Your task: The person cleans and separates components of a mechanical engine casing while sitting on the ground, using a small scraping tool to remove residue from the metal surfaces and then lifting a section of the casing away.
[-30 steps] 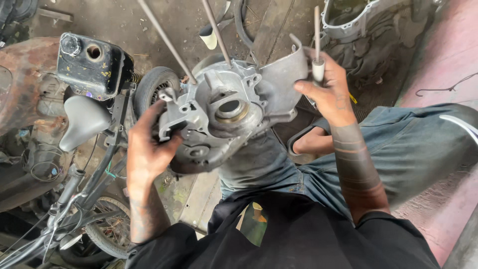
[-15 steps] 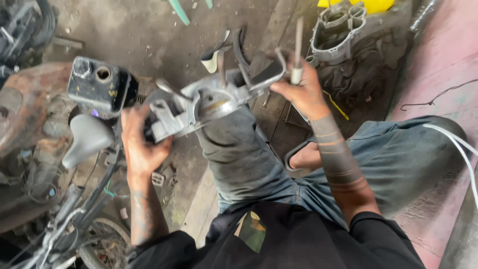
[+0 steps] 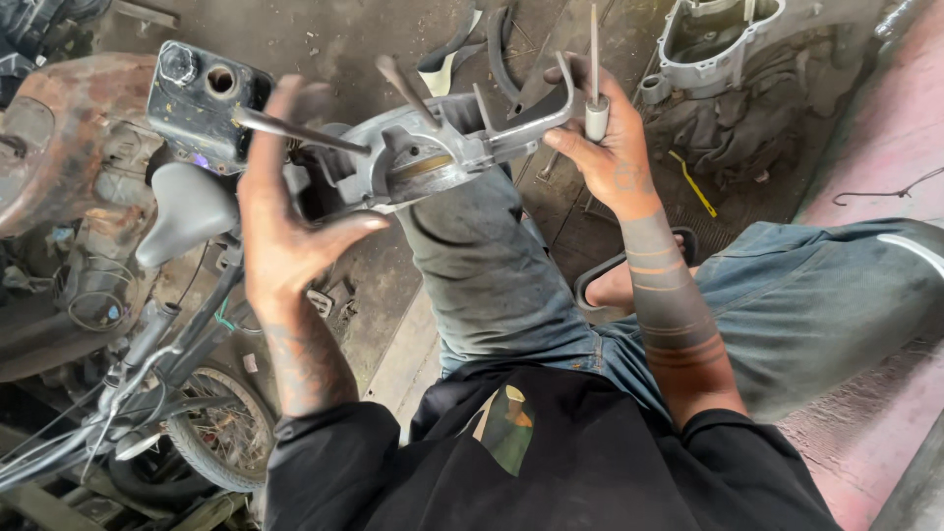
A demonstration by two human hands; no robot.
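A grey metal engine casing (image 3: 433, 152) with long studs sticking out rests tilted on my raised left knee (image 3: 482, 256). My right hand (image 3: 605, 147) grips its right flange and also holds a thin rod-like tool (image 3: 594, 69) that points upward. My left hand (image 3: 280, 211) is beside the casing's left end, palm open and fingers spread, blurred by motion; whether it touches the casing I cannot tell.
A rusty dismantled motorbike (image 3: 88, 197) with a black battery box (image 3: 202, 98), grey saddle (image 3: 187, 211) and spoked wheel (image 3: 221, 433) stands at the left. Another engine casing (image 3: 723, 44) lies on dark rags at the upper right. A yellow tool (image 3: 693, 182) lies on the concrete floor.
The casing has been tipped from facing up to lying edge-on across my knee. My left hand has let go of its left side and opened. My right hand has kept its grip.
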